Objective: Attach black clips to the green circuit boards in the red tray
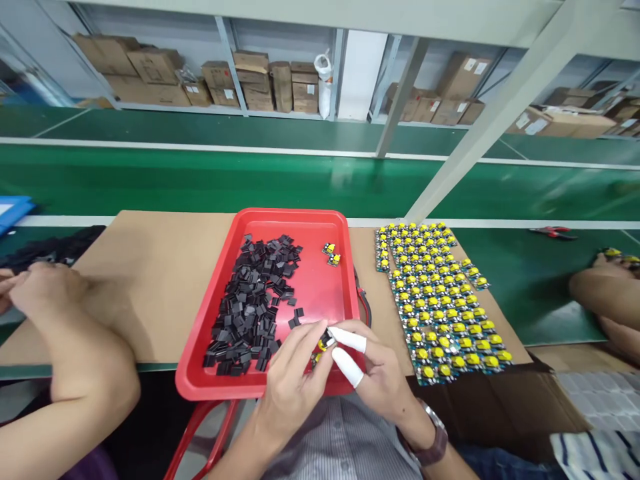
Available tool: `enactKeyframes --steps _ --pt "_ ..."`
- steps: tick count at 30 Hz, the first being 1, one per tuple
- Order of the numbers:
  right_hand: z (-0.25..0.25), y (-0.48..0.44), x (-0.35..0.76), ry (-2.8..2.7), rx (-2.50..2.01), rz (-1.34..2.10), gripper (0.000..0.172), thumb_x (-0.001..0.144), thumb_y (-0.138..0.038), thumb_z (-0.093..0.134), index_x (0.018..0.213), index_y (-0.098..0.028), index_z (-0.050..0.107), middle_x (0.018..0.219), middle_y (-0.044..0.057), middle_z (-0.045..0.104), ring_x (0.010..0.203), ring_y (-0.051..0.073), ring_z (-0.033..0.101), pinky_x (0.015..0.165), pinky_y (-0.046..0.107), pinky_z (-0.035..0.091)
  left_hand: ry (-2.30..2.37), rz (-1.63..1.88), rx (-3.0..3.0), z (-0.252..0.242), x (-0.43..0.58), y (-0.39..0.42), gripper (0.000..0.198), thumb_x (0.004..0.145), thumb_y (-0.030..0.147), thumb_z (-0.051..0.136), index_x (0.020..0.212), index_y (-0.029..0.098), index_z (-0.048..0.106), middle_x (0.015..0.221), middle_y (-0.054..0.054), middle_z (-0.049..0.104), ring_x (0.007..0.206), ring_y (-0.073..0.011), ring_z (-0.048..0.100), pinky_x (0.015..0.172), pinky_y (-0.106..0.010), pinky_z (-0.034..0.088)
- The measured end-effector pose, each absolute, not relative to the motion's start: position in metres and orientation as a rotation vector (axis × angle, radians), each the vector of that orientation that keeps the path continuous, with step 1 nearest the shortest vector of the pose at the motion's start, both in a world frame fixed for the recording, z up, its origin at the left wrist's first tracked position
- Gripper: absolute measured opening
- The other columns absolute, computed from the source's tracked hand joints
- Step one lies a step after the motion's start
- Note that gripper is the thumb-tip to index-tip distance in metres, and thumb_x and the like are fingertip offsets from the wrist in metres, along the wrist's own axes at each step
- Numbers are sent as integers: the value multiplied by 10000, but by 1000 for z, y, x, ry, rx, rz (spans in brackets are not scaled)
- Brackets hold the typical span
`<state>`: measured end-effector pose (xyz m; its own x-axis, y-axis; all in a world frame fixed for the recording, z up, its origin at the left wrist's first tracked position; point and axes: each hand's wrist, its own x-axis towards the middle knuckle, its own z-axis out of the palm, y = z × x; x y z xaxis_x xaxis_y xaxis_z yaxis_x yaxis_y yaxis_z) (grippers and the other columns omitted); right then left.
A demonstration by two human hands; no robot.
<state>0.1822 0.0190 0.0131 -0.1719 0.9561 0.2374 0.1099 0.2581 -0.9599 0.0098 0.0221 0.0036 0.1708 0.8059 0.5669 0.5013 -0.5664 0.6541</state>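
My left hand (293,373) and my right hand (373,370) meet over the near edge of a red tray (320,223). Between their fingertips they pinch a small yellow and black part (325,342). White finger cots cover my right thumb and forefinger. A heap of small black pieces (253,307) lies in the tray's left half. Two yellow-topped parts (331,253) rest at the tray's far right. To the right of the tray, rows of yellow-topped parts (437,300) lie on a cardboard sheet (165,280).
A co-worker's forearm (75,373) rests at the left, another person's arm (605,300) at the right. Red-handled pliers (553,232) lie on the green mat. A green conveyor belt (250,180) runs behind, with shelves of cardboard boxes (260,83) beyond. A slanted post (490,127) rises at the right.
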Motion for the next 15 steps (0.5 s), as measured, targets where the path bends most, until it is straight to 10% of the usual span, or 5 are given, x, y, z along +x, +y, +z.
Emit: enactKeyframes --steps 9,15 --pt "-11 42 199 -1500 -1278 962 560 956 -279 661 1491 -240 502 1436 141 585 1258 263 626 1107 487 515 1406 717 2226 17 17 123 369 926 199 658 1294 181 637 1137 -113 772 960 -254 766 902 -374 598" --pt "-6 38 202 -1933 -1265 779 408 983 -280 624 1386 -221 596 1367 129 640 1278 278 609 1109 474 509 1489 533 2213 9 37 218 250 932 255 707 1152 139 684 1046 -89 756 972 -249 739 897 -445 590"
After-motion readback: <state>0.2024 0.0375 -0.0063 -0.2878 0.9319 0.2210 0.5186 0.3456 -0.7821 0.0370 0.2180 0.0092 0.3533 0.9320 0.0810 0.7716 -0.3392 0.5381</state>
